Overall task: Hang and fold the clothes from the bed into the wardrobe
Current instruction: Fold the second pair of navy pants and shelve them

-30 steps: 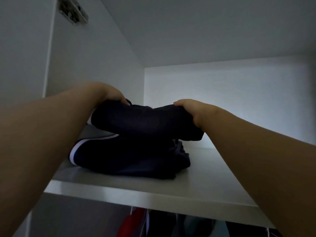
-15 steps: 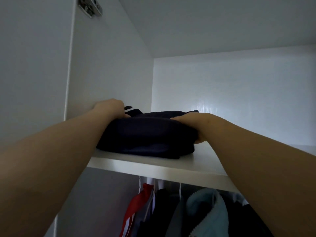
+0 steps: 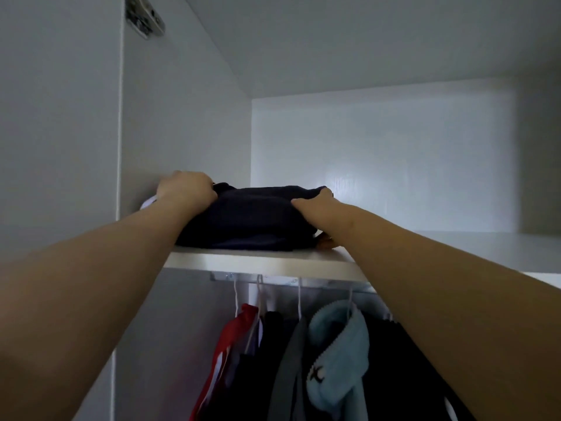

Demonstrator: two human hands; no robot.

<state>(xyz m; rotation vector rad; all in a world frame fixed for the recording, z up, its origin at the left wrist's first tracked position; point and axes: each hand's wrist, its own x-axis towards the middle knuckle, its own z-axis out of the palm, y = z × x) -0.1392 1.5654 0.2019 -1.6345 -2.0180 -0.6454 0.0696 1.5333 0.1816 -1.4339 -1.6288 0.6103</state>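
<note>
On the shelf (image 3: 258, 264), dark clothes (image 3: 252, 218) (in left hand (image 3: 186, 189) and right hand (image 3: 317, 209))

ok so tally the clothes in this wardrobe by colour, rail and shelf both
red garment: 1
grey garment: 1
light blue garment: 1
black garments: 2 that can be told apart
navy folded pile on the shelf: 1 (pieces in it cannot be counted)
total: 6
</note>
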